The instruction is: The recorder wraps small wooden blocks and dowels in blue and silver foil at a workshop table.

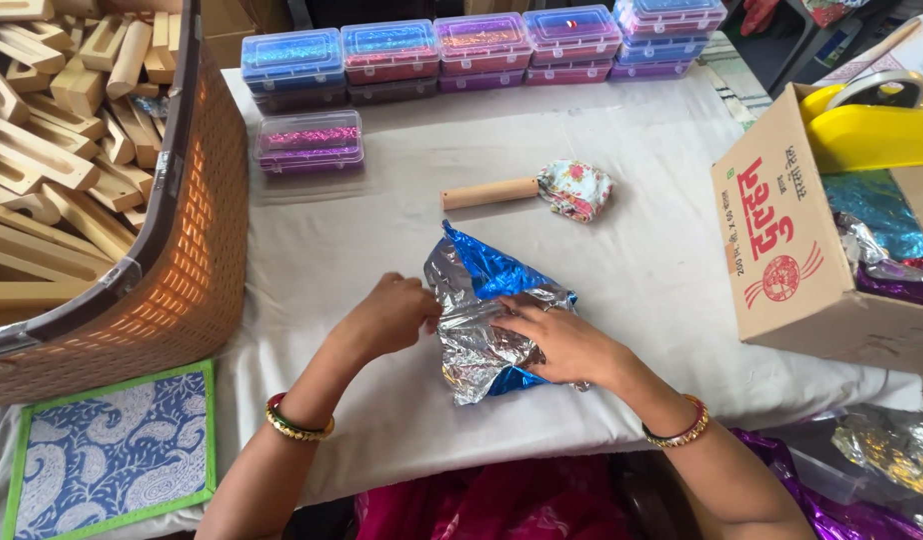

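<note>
A white cloth-covered table [642,250] fills the view. At its left edge a brown woven basket [197,240] is heaped with pale wooden blocks [52,150], and at the right an open cardboard box [792,250] is stuffed with shiny foil. Along the far edge a row of clear plastic cases [482,45] with coloured contents is lined up, and one more case [310,142] is set apart nearer the basket. A wooden-handled tool with a floral cloth head [542,190] lies mid-table.

In front of the person a crumpled sheet of blue-and-silver foil [492,310] lies on the cloth. It is pinched at its left edge by the closed fingers of the left hand [392,318] and pressed flat under the spread right hand [567,345]. The foil is judged very light, thin, slippery and easily torn or creased; it is best taken at an edge or corner with fingertips.
</note>
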